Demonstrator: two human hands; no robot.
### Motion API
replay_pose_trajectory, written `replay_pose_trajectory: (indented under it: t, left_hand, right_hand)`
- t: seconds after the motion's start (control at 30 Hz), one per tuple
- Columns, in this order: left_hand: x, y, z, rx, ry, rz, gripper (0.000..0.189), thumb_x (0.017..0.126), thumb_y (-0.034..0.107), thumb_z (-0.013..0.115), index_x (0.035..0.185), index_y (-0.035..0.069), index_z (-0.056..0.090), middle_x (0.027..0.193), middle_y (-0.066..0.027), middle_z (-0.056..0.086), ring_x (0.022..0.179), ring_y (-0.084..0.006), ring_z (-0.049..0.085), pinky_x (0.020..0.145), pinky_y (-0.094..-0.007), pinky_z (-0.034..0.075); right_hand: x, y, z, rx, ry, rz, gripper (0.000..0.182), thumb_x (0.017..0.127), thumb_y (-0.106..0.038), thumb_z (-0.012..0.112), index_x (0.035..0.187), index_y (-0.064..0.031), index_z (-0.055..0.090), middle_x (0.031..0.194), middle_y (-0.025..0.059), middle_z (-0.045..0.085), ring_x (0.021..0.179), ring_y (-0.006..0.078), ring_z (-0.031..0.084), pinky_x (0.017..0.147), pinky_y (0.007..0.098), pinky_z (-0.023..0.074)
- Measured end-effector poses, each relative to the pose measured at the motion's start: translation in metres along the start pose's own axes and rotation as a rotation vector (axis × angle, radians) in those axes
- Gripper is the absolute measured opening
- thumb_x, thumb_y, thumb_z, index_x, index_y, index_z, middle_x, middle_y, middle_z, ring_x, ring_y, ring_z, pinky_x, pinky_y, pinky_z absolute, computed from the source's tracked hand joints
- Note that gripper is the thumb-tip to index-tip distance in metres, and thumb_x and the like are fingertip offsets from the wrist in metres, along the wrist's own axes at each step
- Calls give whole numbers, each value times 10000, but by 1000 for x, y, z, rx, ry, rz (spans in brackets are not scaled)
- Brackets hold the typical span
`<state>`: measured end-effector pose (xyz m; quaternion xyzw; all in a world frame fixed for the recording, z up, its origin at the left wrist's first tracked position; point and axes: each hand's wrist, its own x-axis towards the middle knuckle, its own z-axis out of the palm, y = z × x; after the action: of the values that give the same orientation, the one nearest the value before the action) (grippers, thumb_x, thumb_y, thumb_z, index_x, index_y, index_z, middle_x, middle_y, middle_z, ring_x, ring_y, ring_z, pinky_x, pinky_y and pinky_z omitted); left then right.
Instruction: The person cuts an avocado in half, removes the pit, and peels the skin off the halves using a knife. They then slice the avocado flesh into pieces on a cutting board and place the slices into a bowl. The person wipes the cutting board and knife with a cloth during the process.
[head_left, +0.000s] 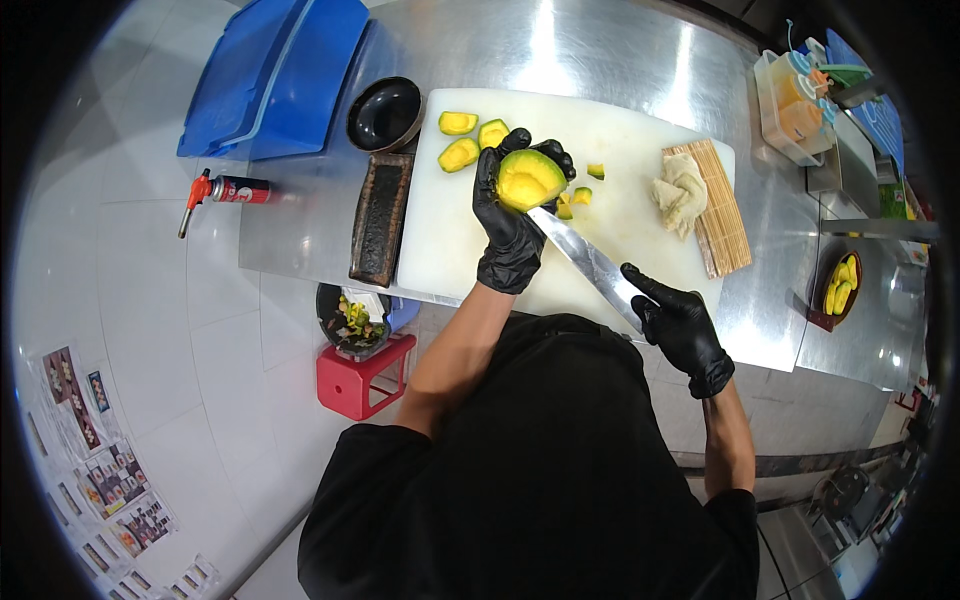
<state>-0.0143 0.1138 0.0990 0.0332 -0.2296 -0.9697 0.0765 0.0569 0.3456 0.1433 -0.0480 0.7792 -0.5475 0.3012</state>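
My left hand (510, 225), in a black glove, holds a peeled avocado half (532, 180) with its hollow facing up. My right hand (679, 326), gloved too, grips a long kitchen knife (589, 259); the blade's tip is at the lower edge of the avocado half. Both hands are over a white cutting board (442, 255). Several avocado pieces (458, 154) lie at the board's upper left, and small cut chunks (582, 196) lie just right of my left hand. A crumpled cloth (680, 196) rests partly on a bamboo rolling mat (724, 217) at the board's right.
Left of the board are a black bowl (385, 114), a dark rectangular plate (381, 221), a blue bin (300, 82) and a torch (238, 190). Squeeze bottles (799, 120) and a dish of avocado (823, 321) stand right. A scrap container (330, 311) is by a red stool (365, 375).
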Motion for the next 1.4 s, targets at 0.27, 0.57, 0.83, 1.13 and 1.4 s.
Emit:
replay_pose_trajectory:
  t: [0.27, 0.57, 0.83, 1.13, 1.4]
  left_hand:
    - [-1, 4, 0, -456, 45, -213, 459, 906, 326, 465, 1291, 77, 477, 1194, -190, 549, 1097, -329, 530, 916, -451, 427]
    - [-30, -16, -38, -475, 191, -209, 427, 898, 208, 431, 1300, 68, 452, 1369, -148, 440, 1278, -274, 405, 1073, -464, 310]
    - [-41, -37, -44, -430, 191, -189, 510, 871, 346, 485, 1287, 54, 454, 1381, -186, 391, 1288, -316, 368, 1119, -439, 252]
    - [-49, -43, -37, -514, 276, -387, 413, 849, 272, 492, 1244, 157, 522, 1366, -215, 405, 1317, -372, 326, 1081, -609, 203]
    - [-49, -45, -45, -499, 392, -412, 416, 882, 302, 500, 1240, 92, 527, 1244, -125, 527, 1159, -310, 499, 1053, -532, 318]
  right_hand:
    - [-2, -34, -16, -17, -105, 274, 403, 899, -33, 533, 1271, -187, 560, 673, 12, 540, 534, 51, 430, 535, 225, 430]
    - [-19, 1, -41, 99, 199, 306, 439, 902, -28, 537, 1296, -220, 537, 612, -65, 445, 464, 13, 356, 419, 202, 334]
    - [-15, 21, -28, 150, 283, 305, 420, 903, -41, 545, 1288, -208, 546, 664, -58, 490, 489, 25, 371, 430, 208, 338]
    - [-18, 28, -31, 35, 356, 156, 402, 908, -45, 540, 1290, -173, 542, 739, -13, 597, 531, 41, 394, 488, 222, 386]
    - [-30, 13, -25, -759, 383, -248, 486, 822, -27, 564, 1281, -186, 543, 706, 100, 609, 514, 200, 545, 501, 302, 454]
